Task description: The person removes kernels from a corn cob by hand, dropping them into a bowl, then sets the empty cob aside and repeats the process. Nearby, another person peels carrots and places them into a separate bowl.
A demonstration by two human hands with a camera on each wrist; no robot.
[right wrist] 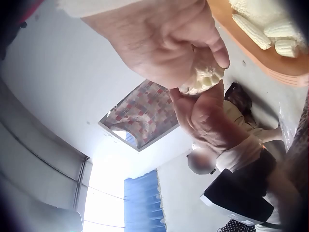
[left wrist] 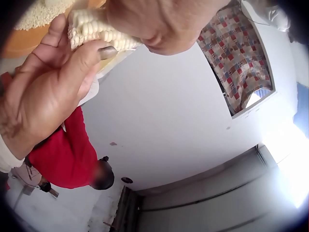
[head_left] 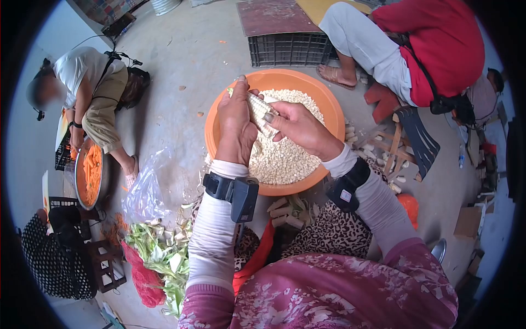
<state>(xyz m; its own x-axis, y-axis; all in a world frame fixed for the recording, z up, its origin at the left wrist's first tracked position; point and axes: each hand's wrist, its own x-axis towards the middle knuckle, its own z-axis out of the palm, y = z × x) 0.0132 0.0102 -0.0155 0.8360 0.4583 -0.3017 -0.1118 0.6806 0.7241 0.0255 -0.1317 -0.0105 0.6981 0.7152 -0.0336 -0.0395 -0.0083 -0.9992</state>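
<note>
A partly bared corn cob (head_left: 258, 114) with pale kernels is held above an orange basin (head_left: 334, 118) of loose kernels (head_left: 290, 159). My left hand (head_left: 236, 123) grips the cob from the left. My right hand (head_left: 301, 127) holds its other side, thumb pressed against the kernels. In the left wrist view, the right hand (left wrist: 53, 87) has its thumb on the cob (left wrist: 99, 31), and the left hand (left wrist: 166, 21) covers the far end. The right wrist view has the cob (right wrist: 205, 79) between the right hand (right wrist: 154, 43) and left hand (right wrist: 207, 116).
Cobs (right wrist: 252, 31) lie inside the basin. Husks (head_left: 170, 257) and a plastic bag (head_left: 145, 192) are at the lower left. One person (head_left: 90, 82) sits beside a bowl of orange pieces (head_left: 90, 175); another, in red (head_left: 433, 44), sits near a black crate (head_left: 290, 50) and a stool (head_left: 416, 140).
</note>
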